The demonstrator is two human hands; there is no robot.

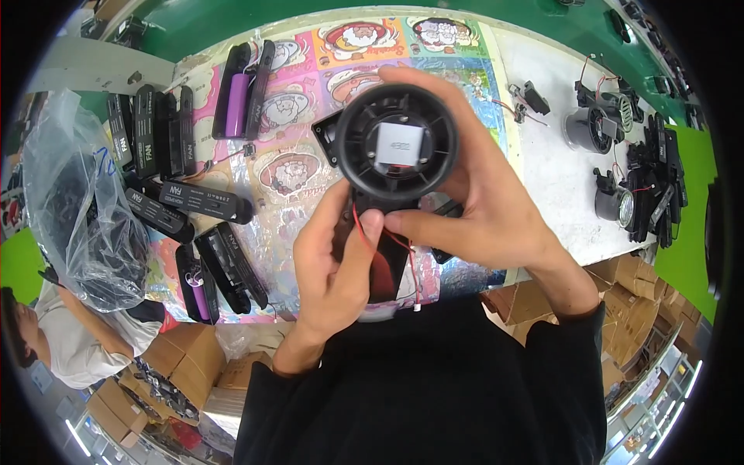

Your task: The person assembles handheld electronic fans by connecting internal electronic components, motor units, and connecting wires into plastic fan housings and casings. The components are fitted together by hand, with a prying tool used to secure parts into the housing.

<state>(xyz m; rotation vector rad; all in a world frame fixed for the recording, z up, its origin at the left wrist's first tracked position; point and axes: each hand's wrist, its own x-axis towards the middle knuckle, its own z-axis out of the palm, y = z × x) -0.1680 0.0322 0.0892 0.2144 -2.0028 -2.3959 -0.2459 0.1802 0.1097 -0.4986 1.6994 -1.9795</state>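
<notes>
Fan head (399, 143), above the near middle of the table (554, 194), appears mated to its dark handle (387, 275), left hand (329, 267) clamped on the handle and right hand (496, 213) around the head; wire routing (red lead (415, 271) hangs free) and closing apparently remain.

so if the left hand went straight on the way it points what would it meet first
The left hand would likely meet the round black fan housing, up and right in the picture; depth is unclear, so they may touch.
</notes>
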